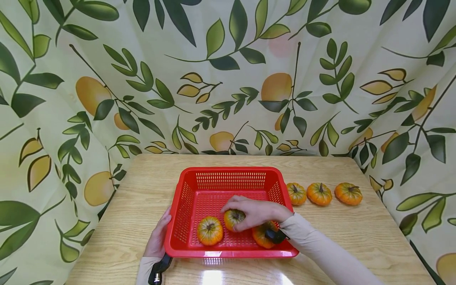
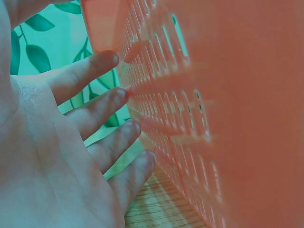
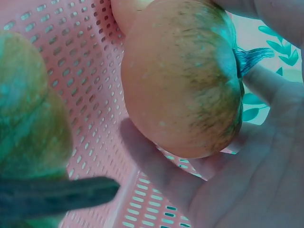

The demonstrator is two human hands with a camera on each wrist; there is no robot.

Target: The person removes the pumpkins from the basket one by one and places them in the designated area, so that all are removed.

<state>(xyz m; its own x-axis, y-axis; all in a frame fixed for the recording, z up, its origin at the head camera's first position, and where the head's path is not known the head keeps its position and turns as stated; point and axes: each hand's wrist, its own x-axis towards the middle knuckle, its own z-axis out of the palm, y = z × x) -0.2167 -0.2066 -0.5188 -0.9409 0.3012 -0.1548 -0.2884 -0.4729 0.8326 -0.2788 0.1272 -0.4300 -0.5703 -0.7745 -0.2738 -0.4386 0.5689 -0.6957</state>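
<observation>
A red slotted plastic basket (image 1: 228, 252) stands on the table. Inside it my right hand (image 1: 251, 211) grips a small orange pumpkin (image 1: 233, 219), fingers and thumb curled round its sides; in the right wrist view the pumpkin (image 3: 183, 80) shows its stem toward the palm. To its left in the basket sits another pumpkin (image 1: 210, 230). A third pumpkin (image 1: 263, 234) lies at the front right, partly hidden under my right wrist. Outside the basket's left wall, my left hand (image 1: 158, 235) has its fingers extended, fingertips (image 2: 121, 95) right at the slotted side.
Right of the basket, three more pumpkins stand in a row on the wooden table (image 1: 356, 233): one close by the basket wall (image 1: 296, 194), a middle pumpkin (image 1: 319, 194) and a far-right pumpkin (image 1: 348, 193). A leaf-and-fruit patterned cloth (image 1: 242, 99) hangs behind the table.
</observation>
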